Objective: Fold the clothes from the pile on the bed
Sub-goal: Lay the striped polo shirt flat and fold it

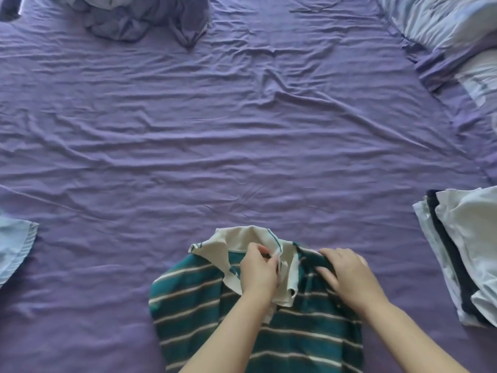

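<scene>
I have the green striped polo shirt [269,324] laid out at the near edge of the bed [242,135], collar end pointing away from me, and I am sorting out its white collar [242,243] before any folding starts. My left hand [258,270] pinches the collar and placket cloth between thumb and curled fingers, while my right hand [347,273] lies on the shirt's shoulder beside it, fingers bent down into the fabric; from this angle I cannot quite tell whether it grips a fold or only presses it flat. The pile of unfolded clothes [139,17] waits well apart at the far side of the bed, and a stack of folded garments [462,254] sits near my right, with a pale blue piece [13,249] at the left edge. I judge this as the smoothing step for this one shirt, with much of the task left given what remains in the pile. Next I would need the collar turned down flat and centred, the body tugged straight so the stripes run level, then the sleeves and sides brought inward; the knit is soft and may bunch if I pull unevenly.
</scene>
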A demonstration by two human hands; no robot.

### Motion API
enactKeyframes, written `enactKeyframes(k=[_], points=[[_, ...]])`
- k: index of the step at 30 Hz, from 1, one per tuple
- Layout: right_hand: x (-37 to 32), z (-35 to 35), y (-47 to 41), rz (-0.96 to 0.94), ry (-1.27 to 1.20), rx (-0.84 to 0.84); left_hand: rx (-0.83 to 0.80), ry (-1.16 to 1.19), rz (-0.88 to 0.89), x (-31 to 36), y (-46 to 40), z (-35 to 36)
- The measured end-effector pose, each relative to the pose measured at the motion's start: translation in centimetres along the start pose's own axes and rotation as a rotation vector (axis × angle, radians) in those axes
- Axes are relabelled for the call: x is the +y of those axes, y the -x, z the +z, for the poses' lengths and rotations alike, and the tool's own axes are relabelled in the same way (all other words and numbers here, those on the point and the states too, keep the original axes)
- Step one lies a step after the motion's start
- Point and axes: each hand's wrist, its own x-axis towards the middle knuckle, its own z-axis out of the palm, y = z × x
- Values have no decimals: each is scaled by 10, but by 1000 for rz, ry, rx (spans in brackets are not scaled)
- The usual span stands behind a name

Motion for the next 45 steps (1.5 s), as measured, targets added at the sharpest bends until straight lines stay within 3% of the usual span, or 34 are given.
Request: enactKeyframes(k=[2, 4, 8, 12, 14, 17, 20, 25, 28, 31, 34, 39, 43, 45], points=[[3, -1, -1, 14, -21, 20, -90, 265, -195, 3, 2, 6], [5, -3, -4, 42, -55, 27, -181, 159, -228, 3, 3, 12], [11, -5, -11, -6, -42, 4, -184, 4, -99, 9, 2, 21], [22, -13, -14, -20, -64, 27, -19, -74, 53, 33, 3, 21], [24, -17, -18, -44, -51, 71, 79, -231, 168, 48, 1, 23], [18, -17, -22, -150, -100, 169, 39, -385, 141, 59, 0, 25], [8, -18, -22, -179, -197, 220, -127, -118, -24, 57, 4, 22], [-10, -19, -30, -157, -387, 204, -145, -25, 161, 37, 11, 16], [-26, -20, -38, -203, -426, 164, -49, -121, 252, 30, 4, -3], [-47, -19, -46, -268, -410, 153, 153, -381, 413, 20, -6, -36], [-75, -16, -54, -353, -347, 197, 360, -573, 412, 4, -18, -79], [-126, 1, -65, -438, -296, 159, 250, -707, 285, -21, -37, -128], [-153, 20, -70, -428, -402, 19, 310, -573, 492, -24, -31, -128], [-156, 27, -72, -478, -358, -74, 241, -537, 587, -34, -22, -125]])
